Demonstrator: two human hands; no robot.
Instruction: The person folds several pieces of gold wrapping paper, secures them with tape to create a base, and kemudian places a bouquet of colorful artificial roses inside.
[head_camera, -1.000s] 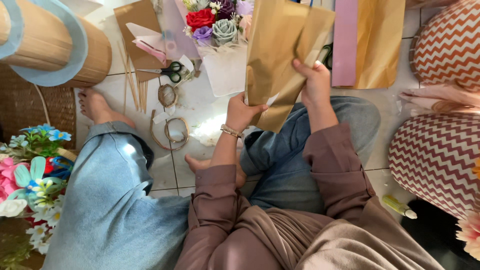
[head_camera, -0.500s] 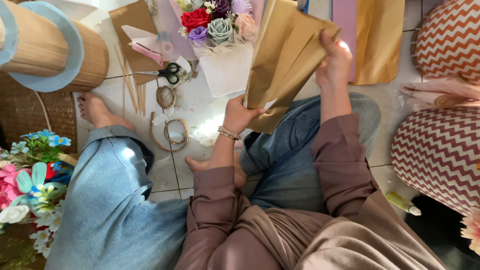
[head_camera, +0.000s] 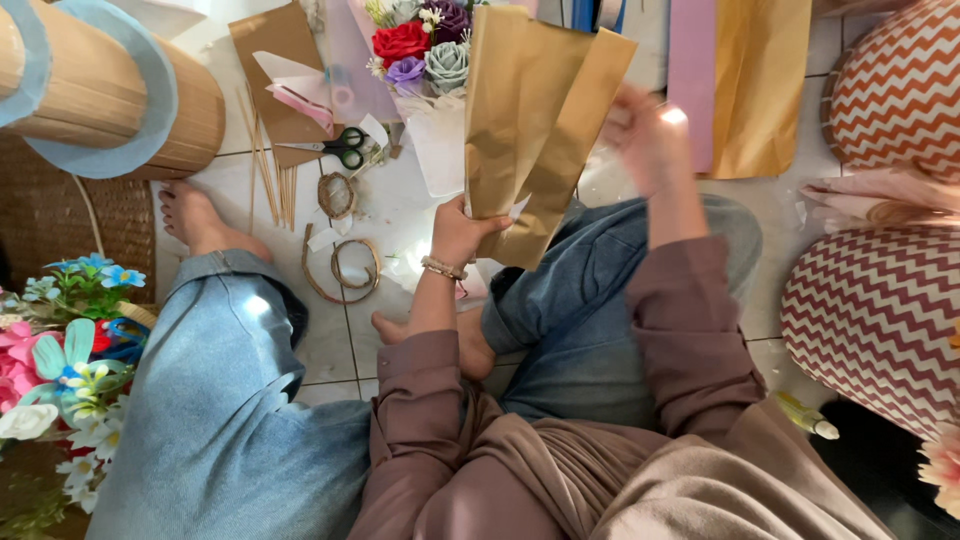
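My left hand (head_camera: 462, 230) grips the lower edge of folded gold-brown wrapping paper (head_camera: 535, 120) and holds it upright over my lap. My right hand (head_camera: 648, 135) is blurred, off the paper's right edge, with fingers apart and nothing in it. Behind the paper stands a bouquet of paper flowers (head_camera: 420, 50), red, purple and grey-green, in white wrapping. I sit on a tiled floor in blue jeans and a mauve long-sleeved top, a bead bracelet (head_camera: 443, 268) on my left wrist.
Scissors (head_camera: 340, 147), wooden sticks (head_camera: 268, 170) and ribbon coils (head_camera: 345, 265) lie on the floor by a brown card sheet (head_camera: 270, 40). Pink and gold paper sheets (head_camera: 745, 80) lie at top right. Zigzag cushions (head_camera: 880, 300) sit right, a woven basket (head_camera: 110, 90) upper left, artificial flowers (head_camera: 50, 370) left.
My right hand slid up the paper's right edge, then let go and moved off to the right. The paper now stands more upright in my left hand alone.
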